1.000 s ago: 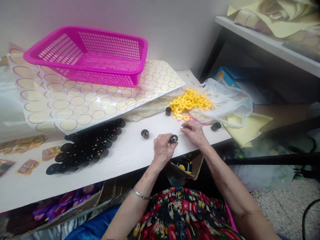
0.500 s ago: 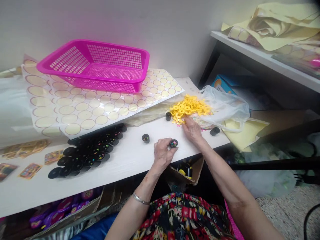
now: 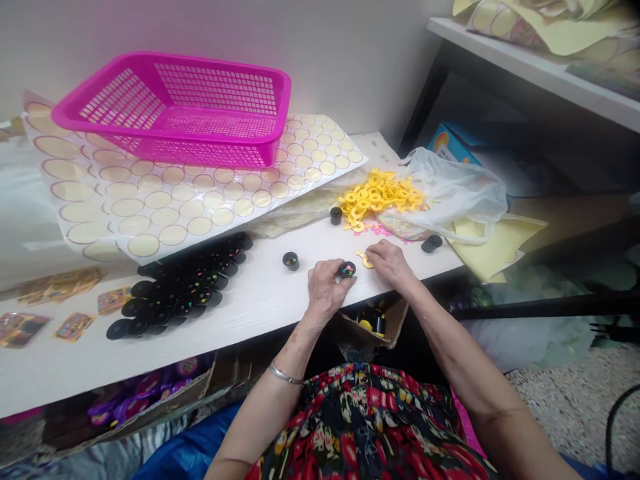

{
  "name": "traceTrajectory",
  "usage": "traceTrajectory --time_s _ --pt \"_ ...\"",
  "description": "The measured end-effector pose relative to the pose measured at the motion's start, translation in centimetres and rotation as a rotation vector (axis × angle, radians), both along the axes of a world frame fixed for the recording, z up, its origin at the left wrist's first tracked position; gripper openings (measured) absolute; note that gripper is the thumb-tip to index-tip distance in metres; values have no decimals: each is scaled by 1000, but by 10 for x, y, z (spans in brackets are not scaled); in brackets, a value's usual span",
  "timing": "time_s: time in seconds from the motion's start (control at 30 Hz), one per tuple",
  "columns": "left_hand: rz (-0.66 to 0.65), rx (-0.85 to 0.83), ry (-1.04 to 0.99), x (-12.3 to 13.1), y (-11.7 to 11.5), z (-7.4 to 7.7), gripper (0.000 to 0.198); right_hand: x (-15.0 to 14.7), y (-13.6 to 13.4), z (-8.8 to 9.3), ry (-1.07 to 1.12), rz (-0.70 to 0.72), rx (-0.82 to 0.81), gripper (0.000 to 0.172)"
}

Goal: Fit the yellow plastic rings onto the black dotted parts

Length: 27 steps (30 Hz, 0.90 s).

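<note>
The left hand [image 3: 325, 288] is clasping a black cup [image 3: 349, 269] in curled fingers, and just right of that cup the right hand [image 3: 392, 265] is pinching a yellow ring [image 3: 367, 261], its tab pointing leftward.

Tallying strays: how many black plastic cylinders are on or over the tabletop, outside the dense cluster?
4: one cylinder in the left hand, one left of it, one beside yellow plastic rings, one near a translucent plastic bag. More may be hidden.
</note>
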<state>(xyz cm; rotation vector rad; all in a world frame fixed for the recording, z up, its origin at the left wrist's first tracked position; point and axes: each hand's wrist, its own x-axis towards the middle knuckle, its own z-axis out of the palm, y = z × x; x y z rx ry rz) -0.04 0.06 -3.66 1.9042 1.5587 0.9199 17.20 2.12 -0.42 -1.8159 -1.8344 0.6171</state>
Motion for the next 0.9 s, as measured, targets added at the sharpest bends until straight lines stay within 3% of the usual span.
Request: traceTrajectory --time_s 0.1,0.23,0.3,0.4,0.53,0.73,0.9 --pt "3 11 -13 0 0 -1 29 -6 -7 4 -207 28 28 22" --pt "11 16 -17 0 0 -3 29 -10 -15 6 -323 60 -11 16" --pt "16 12 -11 1 0 -2 31 -10 -16 4 -276 30 18 13" --pt "4 -1 4 1 0 0 28 -11 -17 3 -37 4 151 15" --pt "-7 -8 50 2 0 3 21 -22 -24 12 171 163 244 17" --pt "-14 6 124 2 2 0 9 -37 -31 24 102 244 245 12" --pt "-67 -6 28 -3 2 0 6 -40 -30 22 -35 230 214 12"
